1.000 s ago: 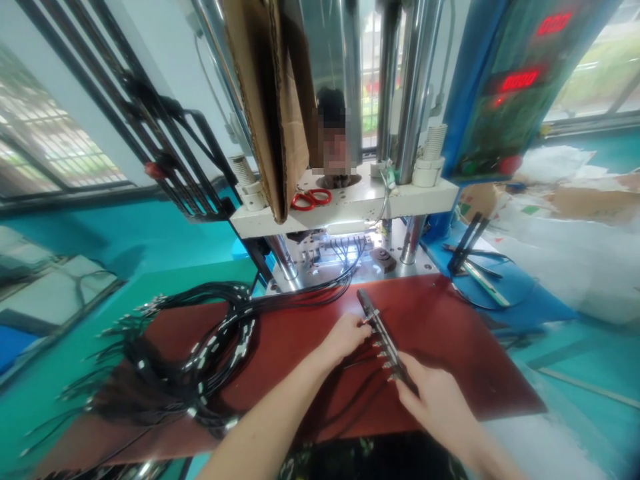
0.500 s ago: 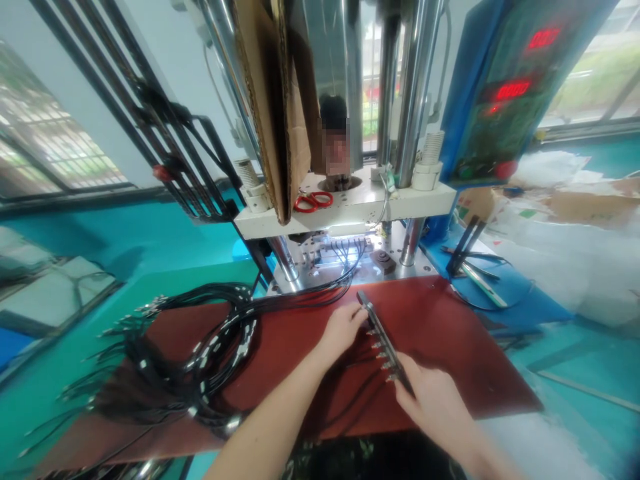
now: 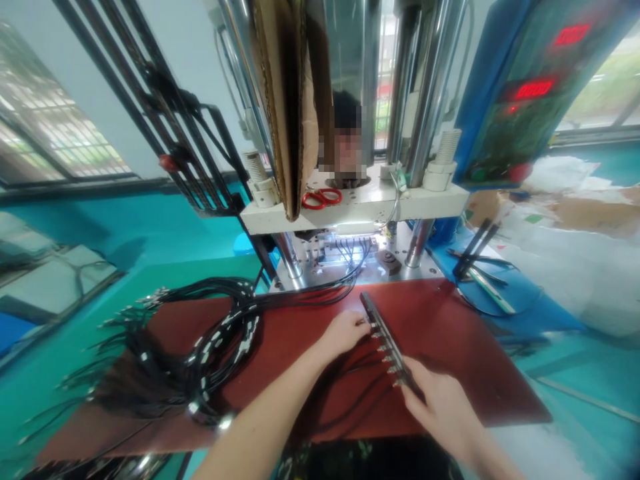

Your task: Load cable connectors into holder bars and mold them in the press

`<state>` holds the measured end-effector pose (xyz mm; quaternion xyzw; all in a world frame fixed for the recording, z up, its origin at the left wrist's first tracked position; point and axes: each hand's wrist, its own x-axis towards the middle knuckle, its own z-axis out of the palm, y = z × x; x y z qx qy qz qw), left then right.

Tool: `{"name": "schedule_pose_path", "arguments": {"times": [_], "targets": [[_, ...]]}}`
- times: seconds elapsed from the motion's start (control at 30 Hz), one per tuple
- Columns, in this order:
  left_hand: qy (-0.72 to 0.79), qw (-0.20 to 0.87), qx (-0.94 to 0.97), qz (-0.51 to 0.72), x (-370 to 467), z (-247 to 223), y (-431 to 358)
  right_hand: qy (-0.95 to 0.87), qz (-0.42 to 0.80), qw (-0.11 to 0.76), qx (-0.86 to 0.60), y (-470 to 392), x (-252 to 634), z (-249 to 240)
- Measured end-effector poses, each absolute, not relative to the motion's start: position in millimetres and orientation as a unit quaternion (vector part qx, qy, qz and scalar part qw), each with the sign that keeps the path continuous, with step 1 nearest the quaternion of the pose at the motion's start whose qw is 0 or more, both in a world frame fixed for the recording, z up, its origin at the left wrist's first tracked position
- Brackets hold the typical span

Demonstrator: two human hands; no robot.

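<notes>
My right hand (image 3: 443, 397) is closed around the near end of a dark metal bar (image 3: 380, 323), held tilted over a red-brown board. Small metal cable ends (image 3: 387, 360) stick out in a row along its left edge. The fingers of my left hand (image 3: 345, 333) pinch at the upper end of that row, on what looks like one cable end; the fingertips partly hide it. Thin black cables (image 3: 350, 400) trail from the row toward me, beneath my left forearm.
A coiled bundle of black cables (image 3: 225, 360) lies on the left of the red-brown board (image 3: 475, 360). Behind stands a press with a lit lower plate (image 3: 345, 250), where several cables enter. Red-handled scissors (image 3: 323, 198) and cardboard (image 3: 285, 120) rest on its upper plate. Tools (image 3: 487, 287) lie at right.
My left hand has slid slightly toward me along the bar's edge. My right hand keeps its hold on the bar. The whole view has shifted a little.
</notes>
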<state>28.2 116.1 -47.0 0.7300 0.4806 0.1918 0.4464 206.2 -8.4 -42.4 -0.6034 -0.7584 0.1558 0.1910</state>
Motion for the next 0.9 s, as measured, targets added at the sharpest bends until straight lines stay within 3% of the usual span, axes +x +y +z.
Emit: {"name": "schedule_pose_path", "arguments": {"times": [0.5, 0.9], "targets": [[0.515, 0.576, 0.619, 0.143, 37, -30, 120, -0.759, 0.189, 0.215, -0.584, -8, 208, -43], [0.528, 0.518, 0.640, 0.211, 42, -48, 117, -0.796, 0.107, 0.204, -0.560, -7, 208, -52]]}}
